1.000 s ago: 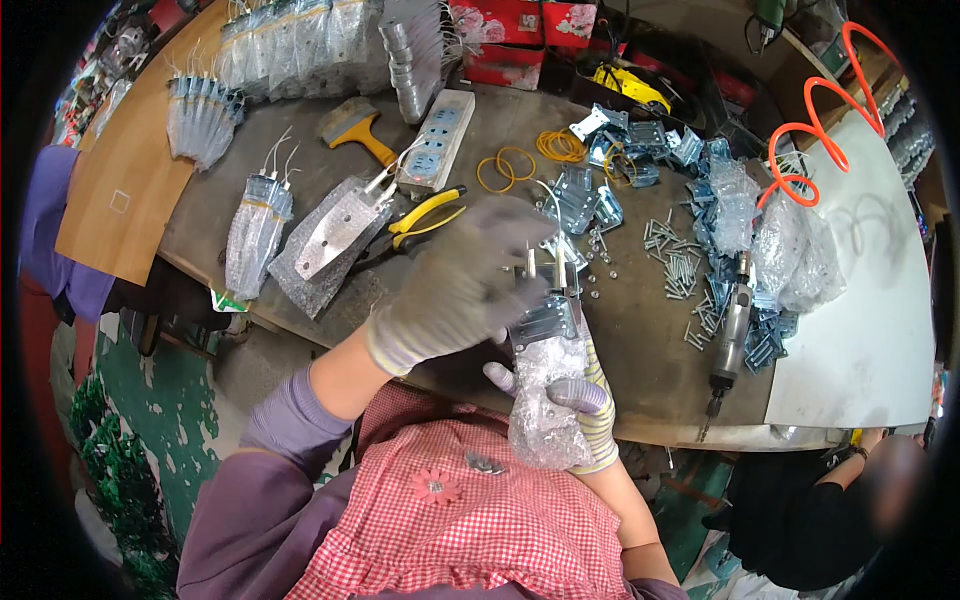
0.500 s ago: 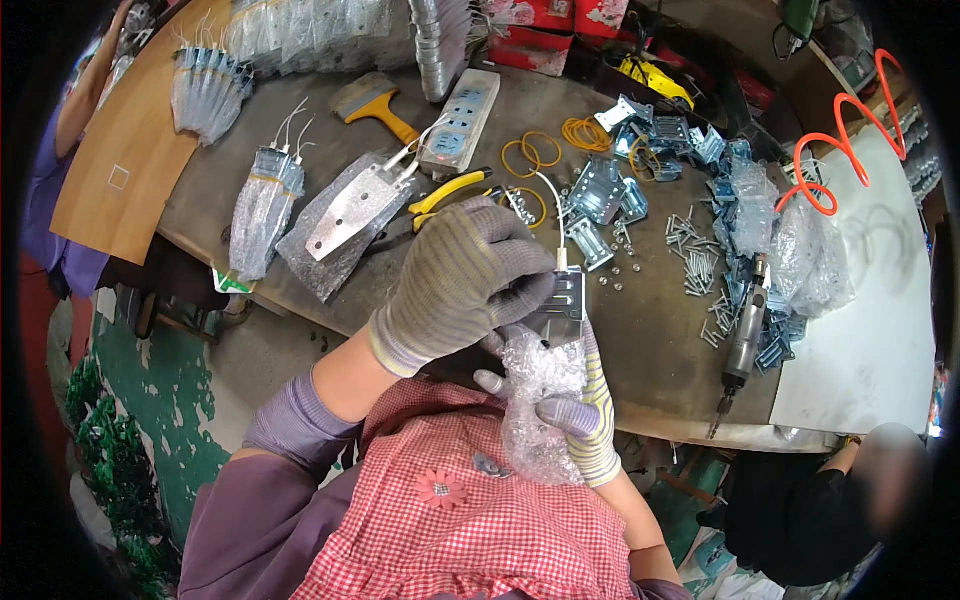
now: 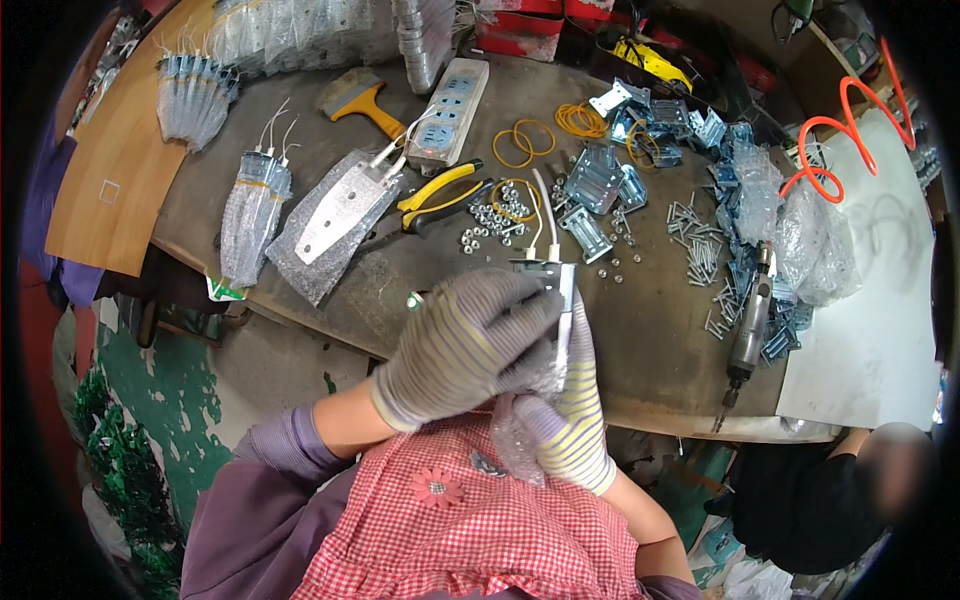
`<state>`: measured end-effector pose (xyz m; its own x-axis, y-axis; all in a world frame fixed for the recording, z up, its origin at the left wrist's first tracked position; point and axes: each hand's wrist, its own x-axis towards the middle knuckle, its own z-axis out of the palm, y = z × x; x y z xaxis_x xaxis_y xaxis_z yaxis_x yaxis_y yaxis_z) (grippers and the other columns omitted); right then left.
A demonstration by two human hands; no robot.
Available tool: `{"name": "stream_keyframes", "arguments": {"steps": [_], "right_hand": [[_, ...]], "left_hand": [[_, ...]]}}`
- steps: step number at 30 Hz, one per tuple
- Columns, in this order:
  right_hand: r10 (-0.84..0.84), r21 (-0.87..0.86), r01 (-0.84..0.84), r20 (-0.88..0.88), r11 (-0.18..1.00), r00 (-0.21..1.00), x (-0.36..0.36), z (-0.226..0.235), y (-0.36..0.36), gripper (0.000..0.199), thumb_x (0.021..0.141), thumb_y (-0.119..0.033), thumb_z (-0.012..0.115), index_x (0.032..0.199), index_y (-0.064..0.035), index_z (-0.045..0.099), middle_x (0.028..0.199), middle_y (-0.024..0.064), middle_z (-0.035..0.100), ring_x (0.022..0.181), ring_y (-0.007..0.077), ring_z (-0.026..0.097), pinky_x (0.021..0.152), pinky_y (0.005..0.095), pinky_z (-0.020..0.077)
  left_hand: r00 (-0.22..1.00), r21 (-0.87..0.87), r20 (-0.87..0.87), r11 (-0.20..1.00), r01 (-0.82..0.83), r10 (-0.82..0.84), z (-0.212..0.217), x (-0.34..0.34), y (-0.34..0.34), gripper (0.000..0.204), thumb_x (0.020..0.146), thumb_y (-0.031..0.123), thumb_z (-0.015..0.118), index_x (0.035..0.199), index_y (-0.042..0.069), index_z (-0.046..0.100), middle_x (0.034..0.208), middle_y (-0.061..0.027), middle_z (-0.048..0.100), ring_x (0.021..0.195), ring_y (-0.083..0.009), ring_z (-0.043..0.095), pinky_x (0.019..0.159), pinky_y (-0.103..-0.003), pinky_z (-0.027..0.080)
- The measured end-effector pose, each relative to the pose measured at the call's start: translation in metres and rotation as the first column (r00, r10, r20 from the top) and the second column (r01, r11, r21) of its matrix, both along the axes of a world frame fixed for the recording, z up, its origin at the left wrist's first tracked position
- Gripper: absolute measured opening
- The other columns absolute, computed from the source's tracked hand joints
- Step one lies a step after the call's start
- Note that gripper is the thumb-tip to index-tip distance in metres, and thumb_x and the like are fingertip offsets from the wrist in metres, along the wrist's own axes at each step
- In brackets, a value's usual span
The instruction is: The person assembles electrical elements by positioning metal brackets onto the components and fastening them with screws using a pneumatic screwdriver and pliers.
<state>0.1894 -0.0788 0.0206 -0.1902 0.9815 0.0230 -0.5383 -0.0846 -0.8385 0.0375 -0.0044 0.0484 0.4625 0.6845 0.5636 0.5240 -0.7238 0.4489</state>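
Observation:
Both my hands wear striped knit gloves and meet above the table's near edge. Between them stands a silver metal bracket piece (image 3: 565, 300) with two white wires rising from its top. My left hand (image 3: 460, 345) is closed on its left side, with the fingertips partly hidden behind it. My right hand (image 3: 575, 425) wraps the piece from the right and below, its thumb pressing on a clear bubble-wrap bag (image 3: 512, 440). The bag surrounds the lower part of the piece and hangs over my red checked apron (image 3: 440, 530).
Left lie a bubble-wrapped wired plate (image 3: 330, 220), a banded bundle (image 3: 257, 210) and pliers (image 3: 440, 195). Ahead are a power strip (image 3: 450, 115), rubber bands (image 3: 525, 145), nuts (image 3: 485, 225) and brackets (image 3: 595, 180). Screws (image 3: 700, 245) and a power screwdriver (image 3: 750, 335) lie right. People sit at both sides.
My left hand has moved down and wraps the piece's side instead of pinching near its top. The piece has turned more edge-on, and its second wire now shows. The bag's loose part hangs narrower.

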Motion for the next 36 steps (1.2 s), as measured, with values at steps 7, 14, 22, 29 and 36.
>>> {"name": "stream_keyframes", "arguments": {"steps": [7, 14, 22, 29, 36], "right_hand": [[-0.295, 0.376, -0.125, 0.859, 0.918, 0.418, 0.019, 0.007, 0.004, 0.084, 0.086, -0.013, 0.062, 0.154, -0.0038, 0.014, 0.155, 0.0267, 0.023, 0.142, 0.0403, 0.03, 0.116, 0.0453, 0.0247], [-0.431, 0.572, 0.275, 0.791, 0.773, -0.435, 0.154, 0.025, 0.026, 0.058, 0.084, -0.012, 0.063, 0.14, -0.006, 0.049, 0.132, 0.0221, 0.053, 0.127, 0.0373, 0.047, 0.106, 0.0436, 0.0364], [-0.521, 0.432, 0.573, 0.853, 0.696, -0.011, 0.217, -0.002, 0.019, 0.078, 0.076, 0.0, 0.062, 0.149, -0.006, 0.034, 0.108, 0.0142, 0.057, 0.096, 0.0284, 0.058, 0.094, 0.0385, 0.0458], [-0.478, -0.125, 0.472, -0.415, 0.873, 0.774, 0.126, -0.001, 0.032, 0.05, 0.083, -0.014, 0.067, 0.13, -0.0092, 0.05, 0.102, 0.0058, 0.055, 0.085, 0.0146, 0.051, 0.084, 0.0296, 0.0446], [-0.455, -0.283, 0.379, -0.724, 0.881, 0.518, 0.077, -0.019, 0.05, 0.029, 0.086, -0.013, 0.066, 0.112, -0.01, 0.056, 0.094, 0.0026, 0.052, 0.083, 0.0162, 0.052, 0.091, 0.039, 0.044]], "left_hand": [[0.995, -0.241, 0.012, 0.965, 0.103, -0.103, -0.029, -0.006, -0.004, 0.056, 0.067, 0.006, 0.07, 0.123, 0.01, 0.065, 0.112, -0.0155, 0.057, 0.1, -0.0323, 0.06, 0.083, -0.038, 0.051], [0.998, -0.145, 0.038, 0.988, 0.051, -0.046, -0.034, -0.006, -0.006, 0.05, 0.069, 0.0, 0.066, 0.118, 0.009, 0.066, 0.101, -0.0139, 0.055, 0.087, -0.0309, 0.057, 0.075, -0.04, 0.049], [0.997, -0.185, 0.044, 0.98, 0.073, -0.066, -0.034, -0.003, -0.002, 0.047, 0.069, 0.0, 0.066, 0.114, 0.009, 0.066, 0.097, -0.013, 0.053, 0.083, -0.0296, 0.057, 0.072, -0.039, 0.048], [0.992, -0.267, 0.126, 0.962, 0.052, -0.019, -0.036, -0.004, 0.001, 0.038, 0.07, 0.006, 0.068, 0.108, 0.011, 0.069, 0.097, -0.0105, 0.057, 0.088, -0.0295, 0.058, 0.076, -0.04, 0.05], [0.991, -0.265, 0.13, 0.964, 0.016, 0.019, -0.031, -0.002, 0.002, 0.027, 0.077, 0.007, 0.066, 0.103, 0.01, 0.069, 0.093, -0.0108, 0.062, 0.081, -0.0282, 0.063, 0.07, -0.036, 0.051]]}}
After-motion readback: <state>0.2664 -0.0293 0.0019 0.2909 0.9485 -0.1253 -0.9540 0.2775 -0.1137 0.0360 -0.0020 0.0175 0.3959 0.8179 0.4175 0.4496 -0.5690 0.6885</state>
